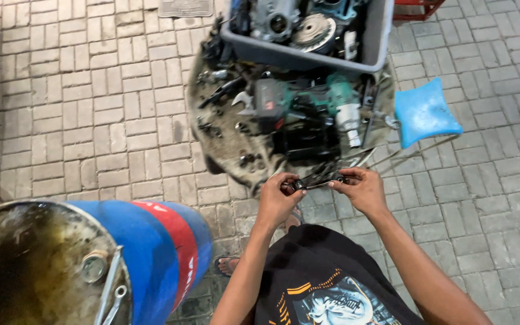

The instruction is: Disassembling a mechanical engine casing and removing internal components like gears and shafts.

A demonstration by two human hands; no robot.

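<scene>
a small dark metal part (319,180) was pinched at its ends by the left hand (278,201) and right hand (362,189). it was held above a greasy mat (224,141) strewn with tools.

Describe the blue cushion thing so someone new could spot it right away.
Start at the grey tub of engine parts at the top, then look right past the dirty mat of tools. The blue stool seat sits there on thin metal legs, the only bright, clean, soft-looking item nearby.

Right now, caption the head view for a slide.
Both hands, left hand and right hand, hold a small dark metal part above a dirty tool-strewn mat.
</scene>
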